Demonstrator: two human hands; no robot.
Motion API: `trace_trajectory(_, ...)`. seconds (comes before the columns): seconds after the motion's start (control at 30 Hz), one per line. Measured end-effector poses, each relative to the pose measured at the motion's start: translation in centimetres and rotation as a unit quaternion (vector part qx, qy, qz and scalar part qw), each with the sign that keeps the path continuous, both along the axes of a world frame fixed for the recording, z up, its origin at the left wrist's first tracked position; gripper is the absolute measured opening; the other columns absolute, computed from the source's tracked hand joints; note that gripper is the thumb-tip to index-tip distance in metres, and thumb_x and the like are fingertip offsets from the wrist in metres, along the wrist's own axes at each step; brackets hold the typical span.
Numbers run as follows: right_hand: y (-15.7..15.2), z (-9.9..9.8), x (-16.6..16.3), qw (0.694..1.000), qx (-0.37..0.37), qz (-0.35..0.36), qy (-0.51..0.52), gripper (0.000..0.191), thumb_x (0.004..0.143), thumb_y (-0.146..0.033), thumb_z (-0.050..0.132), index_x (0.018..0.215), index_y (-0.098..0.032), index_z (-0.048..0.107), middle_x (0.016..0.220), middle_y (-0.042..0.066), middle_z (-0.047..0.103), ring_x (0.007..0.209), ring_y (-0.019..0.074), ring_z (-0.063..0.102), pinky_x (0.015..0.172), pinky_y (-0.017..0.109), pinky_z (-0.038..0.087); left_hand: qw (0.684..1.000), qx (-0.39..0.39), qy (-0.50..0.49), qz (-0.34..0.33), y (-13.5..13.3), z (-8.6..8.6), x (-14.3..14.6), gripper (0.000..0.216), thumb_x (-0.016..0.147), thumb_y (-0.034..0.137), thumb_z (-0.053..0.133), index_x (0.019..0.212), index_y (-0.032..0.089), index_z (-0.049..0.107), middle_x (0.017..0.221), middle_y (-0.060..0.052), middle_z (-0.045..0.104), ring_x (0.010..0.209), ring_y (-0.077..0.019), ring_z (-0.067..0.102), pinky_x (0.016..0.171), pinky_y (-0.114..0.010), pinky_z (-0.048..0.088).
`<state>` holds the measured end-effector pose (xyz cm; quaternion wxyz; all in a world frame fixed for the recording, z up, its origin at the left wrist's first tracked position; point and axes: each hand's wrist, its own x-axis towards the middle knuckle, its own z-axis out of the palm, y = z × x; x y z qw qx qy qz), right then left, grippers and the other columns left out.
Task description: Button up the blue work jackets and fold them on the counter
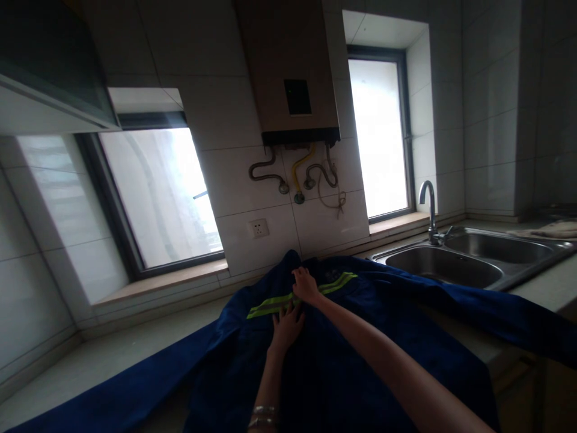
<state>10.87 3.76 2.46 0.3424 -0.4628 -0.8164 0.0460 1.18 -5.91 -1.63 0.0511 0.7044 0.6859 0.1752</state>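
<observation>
A dark blue work jacket (342, 361) with a yellow-green reflective stripe (270, 305) lies spread over the kitchen counter (117, 349), its sleeves stretched out to both sides. My left hand (286, 325) lies flat on the cloth just below the stripe, fingers stretched out. My right hand (305, 284) rests on the jacket a little farther back, near the collar, its fingers curled down onto the fabric; whether it pinches the cloth I cannot make out. A bracelet sits on my left wrist.
A steel double sink (455, 264) with a tap (428, 207) is at the right. A wall-mounted water heater (293, 72) with hoses hangs above. Windows (162, 192) stand behind the counter, and a socket (259, 228) is on the tiled wall.
</observation>
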Motion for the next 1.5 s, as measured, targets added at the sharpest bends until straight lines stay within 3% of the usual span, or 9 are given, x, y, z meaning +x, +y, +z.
trace_trajectory(0.1, -1.7, -1.4, -0.6, 0.998, -0.024, -0.05, -0.031, 0.053, 0.072, -0.015, 0.053, 0.124, -0.016, 0.042, 0.124, 0.019, 0.045, 0.109, 0.0314, 0.05, 0.082, 0.044, 0.044, 1.0, -0.009, 0.011, -0.006, 0.0, -0.7, -0.2, 0.051, 0.086, 0.047, 0.033, 0.134, 0.031, 0.04, 0.149, -0.005, 0.022, 0.135, -0.0384, 0.013, 0.102, -0.064, 0.008)
trace_trajectory(0.2, -1.8, -1.7, 0.1, 0.995, -0.076, -0.046, -0.033, 0.06, 0.067, -0.011, 0.056, 0.125, -0.015, 0.041, 0.12, 0.021, 0.048, 0.095, 0.029, 0.059, 0.078, 0.041, 0.045, 1.0, -0.006, 0.012, -0.009, 0.1, -1.0, -0.3, 0.054, 0.086, 0.052, 0.032, 0.135, 0.032, 0.037, 0.149, -0.006, 0.023, 0.136, -0.0378, 0.011, 0.103, -0.064, 0.007)
trace_trajectory(0.4, 0.8, -1.7, 5.7, 0.995, -0.095, 0.012, -0.02, 0.032, 0.065, -0.004, 0.051, 0.091, -0.017, 0.065, 0.09, 0.006, 0.064, 0.083, 0.0176, 0.062, 0.071, 0.023, 0.046, 1.0, 0.002, 0.012, -0.001, 0.3, -1.1, -0.2, 0.055, 0.086, 0.054, 0.032, 0.136, 0.033, 0.036, 0.148, -0.005, 0.025, 0.136, -0.0364, 0.012, 0.103, -0.064, 0.008)
trace_trajectory(0.57, 1.6, -3.2, 8.5, 0.995, -0.099, -0.009, -0.026, 0.033, 0.069, -0.003, 0.047, 0.092, -0.015, 0.066, 0.083, 0.006, 0.067, 0.078, 0.0159, 0.062, 0.067, 0.022, 0.047, 1.0, 0.018, 0.014, 0.01, 0.3, -1.0, 0.2, 0.051, 0.086, 0.049, 0.036, 0.133, 0.031, 0.042, 0.147, -0.006, 0.029, 0.135, -0.0375, 0.015, 0.102, -0.064, 0.009)
trace_trajectory(0.67, 1.1, -3.6, 7.8, 0.996, -0.079, -0.016, -0.048, 0.032, 0.069, -0.005, 0.05, 0.095, -0.016, 0.066, 0.094, 0.008, 0.065, 0.087, 0.0185, 0.06, 0.073, 0.025, 0.046, 0.998, 0.058, 0.025, -0.003, 0.3, -0.7, 0.8, 0.046, 0.086, 0.035, 0.037, 0.129, 0.024, 0.047, 0.145, -0.008, 0.033, 0.136, -0.0328, 0.017, 0.107, -0.057, 0.013)
trace_trajectory(0.83, 0.5, -3.4, 5.5, 0.993, -0.031, -0.063, -0.09, 0.03, 0.072, -0.009, 0.053, 0.1, -0.011, 0.064, 0.111, 0.02, 0.055, 0.111, 0.0327, 0.044, 0.086, 0.044, 0.039, 0.991, 0.079, -0.002, -0.108, 0.1, 0.0, 1.8, 0.043, 0.084, 0.022, 0.037, 0.123, 0.014, 0.053, 0.135, -0.01, 0.048, 0.131, -0.0215, 0.032, 0.109, -0.035, 0.023)
trace_trajectory(1.03, 2.1, -3.5, 3.6, 0.993, -0.018, -0.063, -0.097, 0.033, 0.083, -0.006, 0.037, 0.105, -0.009, 0.061, 0.112, 0.018, 0.055, 0.114, 0.0255, 0.041, 0.093, 0.038, 0.034, 0.993, 0.069, 0.019, -0.098, -0.5, 0.3, 2.1, 0.044, 0.084, 0.029, 0.038, 0.122, 0.015, 0.054, 0.132, -0.008, 0.051, 0.128, -0.0206, 0.037, 0.108, -0.032, 0.024)
trace_trajectory(1.33, 5.1, -4.6, 0.3, 0.979, -0.122, -0.161, -0.026, 0.036, 0.09, -0.028, 0.036, 0.105, -0.009, 0.063, 0.114, 0.023, 0.056, 0.103, 0.0273, 0.054, 0.079, 0.035, 0.042, 0.991, 0.08, 0.021, -0.101, 0.6, -1.0, 1.3, 0.049, 0.082, 0.031, 0.039, 0.125, 0.012, 0.051, 0.133, -0.009, 0.049, 0.128, -0.0216, 0.037, 0.107, -0.033, 0.025)
trace_trajectory(1.5, 5.7, -5.0, 0.3, 0.974, -0.139, -0.177, 0.017, 0.031, 0.085, -0.028, 0.047, 0.111, -0.017, 0.06, 0.109, 0.016, 0.06, 0.099, 0.0248, 0.058, 0.075, 0.031, 0.043, 0.993, 0.068, 0.013, -0.1, 0.3, -0.7, 1.4, 0.049, 0.082, 0.031, 0.04, 0.126, 0.013, 0.051, 0.135, -0.009, 0.048, 0.129, -0.0222, 0.036, 0.107, -0.034, 0.025)
